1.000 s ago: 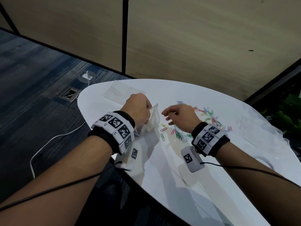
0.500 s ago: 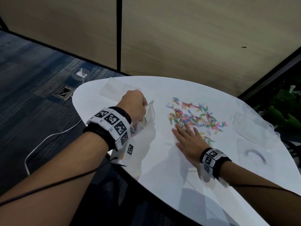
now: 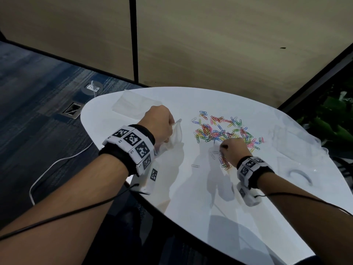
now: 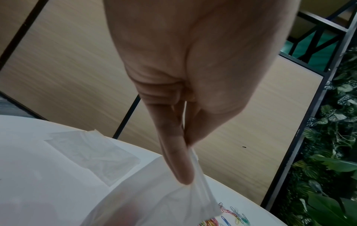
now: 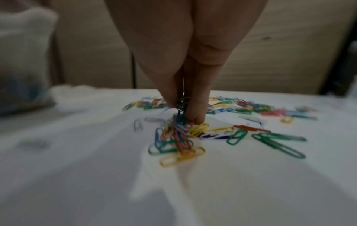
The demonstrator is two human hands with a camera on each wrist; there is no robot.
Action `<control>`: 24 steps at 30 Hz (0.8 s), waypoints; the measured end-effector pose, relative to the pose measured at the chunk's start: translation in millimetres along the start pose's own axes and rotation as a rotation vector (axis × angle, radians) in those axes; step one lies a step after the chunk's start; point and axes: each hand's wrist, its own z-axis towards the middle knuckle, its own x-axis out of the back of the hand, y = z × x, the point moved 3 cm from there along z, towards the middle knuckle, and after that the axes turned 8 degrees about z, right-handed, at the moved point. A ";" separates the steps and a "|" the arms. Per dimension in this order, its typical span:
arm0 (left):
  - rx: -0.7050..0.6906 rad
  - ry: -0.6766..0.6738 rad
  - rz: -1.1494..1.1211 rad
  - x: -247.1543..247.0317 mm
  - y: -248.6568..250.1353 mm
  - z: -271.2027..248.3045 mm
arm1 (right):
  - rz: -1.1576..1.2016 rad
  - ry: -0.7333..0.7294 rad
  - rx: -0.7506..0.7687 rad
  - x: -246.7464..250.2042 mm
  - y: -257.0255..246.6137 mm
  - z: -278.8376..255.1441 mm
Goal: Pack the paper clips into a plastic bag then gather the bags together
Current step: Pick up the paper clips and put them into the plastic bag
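Observation:
A heap of coloured paper clips (image 3: 225, 129) lies on the white table (image 3: 191, 197), right of centre. My left hand (image 3: 158, 123) pinches the rim of a clear plastic bag (image 3: 174, 136) and holds it up off the table; the left wrist view shows thumb and finger nipping the plastic bag (image 4: 195, 175). My right hand (image 3: 232, 150) sits at the near edge of the heap, fingertips bunched on a small clump of clips (image 3: 225, 162). In the right wrist view the fingers (image 5: 195, 110) pinch that paper clip clump (image 5: 179, 137) against the table.
More flat clear bags (image 3: 133, 106) lie at the table's far left, and further clear bags (image 3: 292, 142) crumple at the right edge. A single clip (image 3: 195, 166) lies apart. A white cable (image 3: 57, 163) trails over the carpet on the left. Plants (image 3: 336, 121) stand at the right.
My right hand went from near the bag out to the heap, lay flat on the clips, and now has its fingers bunched, dragging a clump toward me. The left hand kept holding the bag.

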 end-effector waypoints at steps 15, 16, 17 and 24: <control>-0.060 -0.023 -0.014 -21.3 32.0 3.4 | 1.511 -0.313 -0.140 51.1 -92.8 -23.4; -0.058 -0.022 -0.023 -21.9 32.0 3.4 | 1.445 -0.293 -0.114 48.3 -100.3 -26.2; -0.059 -0.019 -0.032 -22.1 32.1 3.0 | 1.348 -0.266 -0.081 45.7 -105.6 -28.3; -0.040 0.012 -0.041 -20.3 28.9 7.6 | 0.858 -0.058 0.178 61.0 -112.0 -32.1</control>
